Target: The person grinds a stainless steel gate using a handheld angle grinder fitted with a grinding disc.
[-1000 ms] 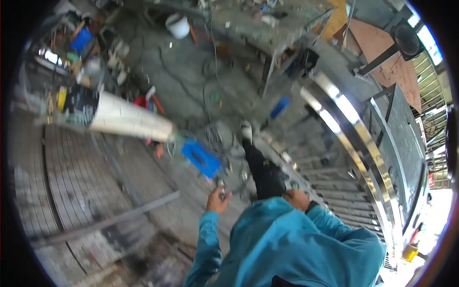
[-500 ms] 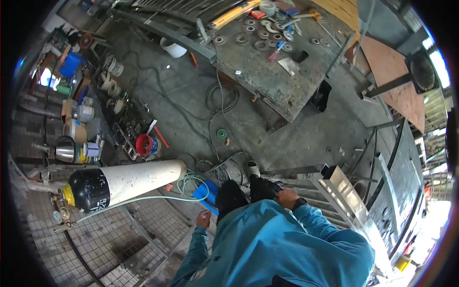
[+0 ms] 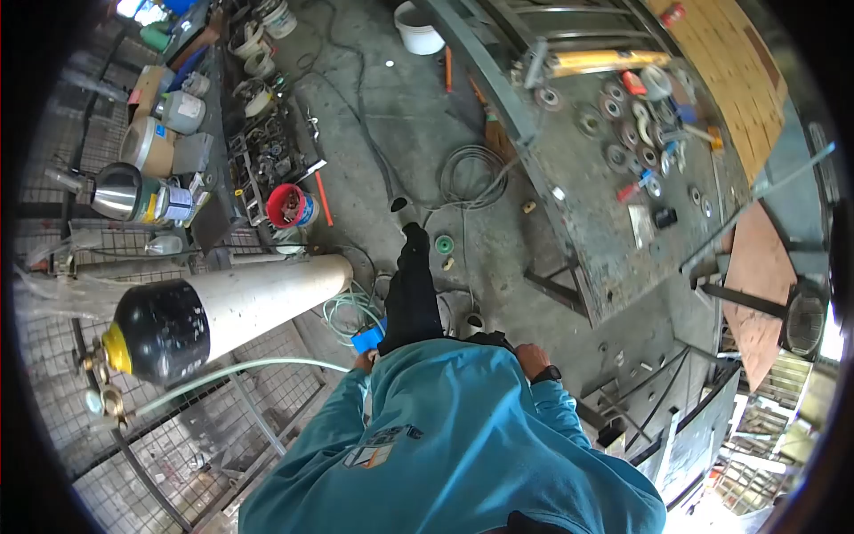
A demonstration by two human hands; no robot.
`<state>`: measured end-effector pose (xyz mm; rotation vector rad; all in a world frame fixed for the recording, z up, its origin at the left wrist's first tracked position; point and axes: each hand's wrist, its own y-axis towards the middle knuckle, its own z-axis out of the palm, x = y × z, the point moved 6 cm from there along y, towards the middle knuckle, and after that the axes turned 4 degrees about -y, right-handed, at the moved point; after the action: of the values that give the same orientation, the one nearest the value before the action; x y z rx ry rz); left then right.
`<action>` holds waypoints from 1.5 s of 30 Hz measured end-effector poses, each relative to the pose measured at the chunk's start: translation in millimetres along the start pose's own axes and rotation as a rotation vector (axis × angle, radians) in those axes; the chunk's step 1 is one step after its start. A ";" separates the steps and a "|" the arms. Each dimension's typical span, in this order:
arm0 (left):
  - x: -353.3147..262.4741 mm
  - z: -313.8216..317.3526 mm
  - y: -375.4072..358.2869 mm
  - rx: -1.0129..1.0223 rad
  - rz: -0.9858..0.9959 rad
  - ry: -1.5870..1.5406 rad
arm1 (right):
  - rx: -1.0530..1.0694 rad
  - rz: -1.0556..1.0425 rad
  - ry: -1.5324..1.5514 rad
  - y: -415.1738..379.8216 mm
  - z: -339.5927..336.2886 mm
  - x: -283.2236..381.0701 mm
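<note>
My left hand (image 3: 365,360) hangs low beside my left leg, just below a blue object (image 3: 367,338) near the hose. It is small in view and its fingers are mostly hidden. At my right hip, my right hand (image 3: 532,360) shows its back, with a dark wristwatch (image 3: 547,374) below it; its fingertips are out of sight against the dark trousers. Left of me a white gas cylinder (image 3: 267,294) with a black and yellow top lies on its side. A pale green hose (image 3: 240,368) runs from its gauge end towards my left side.
A metal workbench (image 3: 583,227) at the right carries several grinding discs (image 3: 625,133) and tools. Coiled cable (image 3: 474,176) lies on the concrete floor ahead. Along the left stand a red bucket (image 3: 286,205), a shelf of containers and a mesh fence. A white bucket (image 3: 418,28) stands farther off.
My view has turned and moved forward, so the bench sits farther right. My left leg has stepped ahead. My left hand has come closer to my body; the right stays by my hip.
</note>
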<state>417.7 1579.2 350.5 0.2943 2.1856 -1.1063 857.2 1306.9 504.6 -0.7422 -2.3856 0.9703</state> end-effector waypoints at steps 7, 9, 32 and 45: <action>-162.4 -121.6 230.5 -0.018 0.065 0.150 | 0.022 0.033 -0.002 145.5 -137.2 60.0; -279.6 -200.9 252.9 -0.119 -0.107 0.117 | 0.100 0.013 -0.093 158.3 -165.8 85.8; -1002.1 -650.2 423.5 -0.054 1.343 -1.375 | -0.190 -0.365 -0.073 634.3 -727.2 322.0; -1080.3 -918.9 596.1 -0.690 1.286 -1.137 | 0.010 -0.412 -0.426 881.7 -925.7 405.8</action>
<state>1092.5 2764.4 1062.2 0.4708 0.8435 0.2558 1365.4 2547.7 540.1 -0.0200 -2.7328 1.0334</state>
